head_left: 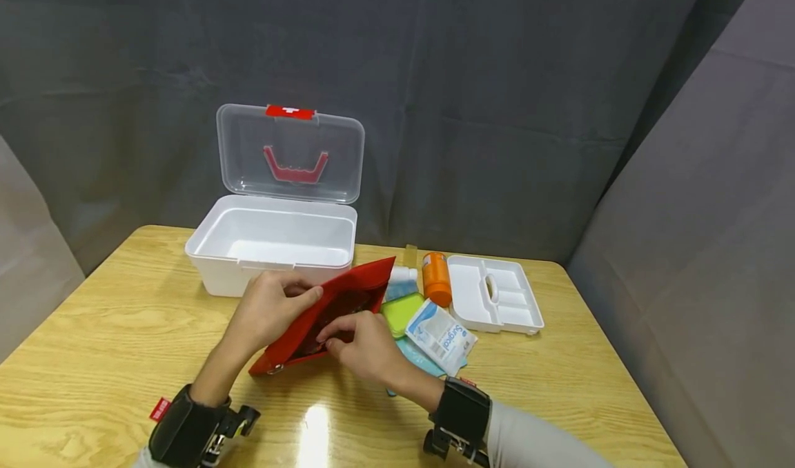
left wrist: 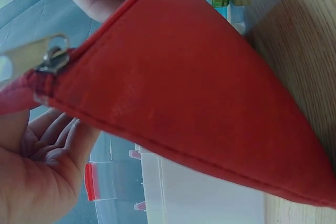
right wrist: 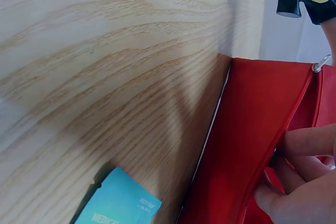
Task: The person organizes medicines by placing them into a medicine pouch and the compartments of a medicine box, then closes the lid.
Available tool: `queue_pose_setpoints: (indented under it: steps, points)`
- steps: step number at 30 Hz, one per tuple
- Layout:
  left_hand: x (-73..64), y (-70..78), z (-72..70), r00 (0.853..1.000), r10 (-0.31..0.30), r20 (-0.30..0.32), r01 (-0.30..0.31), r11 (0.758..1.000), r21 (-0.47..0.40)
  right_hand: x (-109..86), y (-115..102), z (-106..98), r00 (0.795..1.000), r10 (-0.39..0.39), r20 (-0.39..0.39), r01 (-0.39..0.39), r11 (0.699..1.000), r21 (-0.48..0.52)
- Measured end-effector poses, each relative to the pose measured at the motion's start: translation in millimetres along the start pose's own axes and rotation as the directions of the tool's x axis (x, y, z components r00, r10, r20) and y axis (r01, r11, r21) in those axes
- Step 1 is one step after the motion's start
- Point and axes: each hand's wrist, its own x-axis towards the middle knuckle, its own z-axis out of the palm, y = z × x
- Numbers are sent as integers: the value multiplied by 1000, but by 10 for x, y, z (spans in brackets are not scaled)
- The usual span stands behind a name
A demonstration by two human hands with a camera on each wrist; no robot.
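Note:
A red zip pouch [head_left: 363,281] is held tilted above the table, its mouth gaping and its inside dark. My left hand [head_left: 270,309] grips its far edge, thumb on the inner side; in the left wrist view the left hand [left wrist: 47,171] shows beside the metal zip pull [left wrist: 52,59]. Curled fingers of my right hand [head_left: 366,347] reach into the mouth. From the right wrist view, the right hand [right wrist: 307,182] has its fingertips tucked past the zip edge, so whether they pinch anything is hidden.
Behind the pouch stands a white box [head_left: 211,247] with its clear lid [head_left: 248,137] raised. To the right lie an orange bottle [head_left: 437,278], a white divided tray [head_left: 466,292], a green-lidded case [head_left: 400,313], a surgical packet [head_left: 441,337], a teal packet [right wrist: 118,198] and a white-capped bottle [head_left: 404,275].

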Motion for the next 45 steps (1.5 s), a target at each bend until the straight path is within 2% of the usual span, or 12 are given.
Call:
queue_pose_setpoints:
  steps: [11,19,25,29,35,45]
  points:
    - [-10,-3,-8,1000,0,-4,0,1000,3,-14,-2,-27,1000,-8,-3,8,1000,21]
    - [-4,-11,1,1000,1,0,-1,1000,9,-21,55,-222,997,-30,-64,30,1000,3]
    - [-6,-23,10,1000,-12,5,12,1000,10,12,119,-469,989,-36,-146,28,998,-57]
    - [-8,-14,4,1000,0,-4,0,1000,16,28,210,-632,982,-13,-187,-13,990,-139]
    - [-2,-4,-11,1000,8,-13,-8,1000,21,-36,405,-756,984,80,-162,-117,964,-237]
    - [-7,-5,-4,1000,6,-9,-6,1000,25,-288,695,-705,986,112,-126,-151,920,-361]
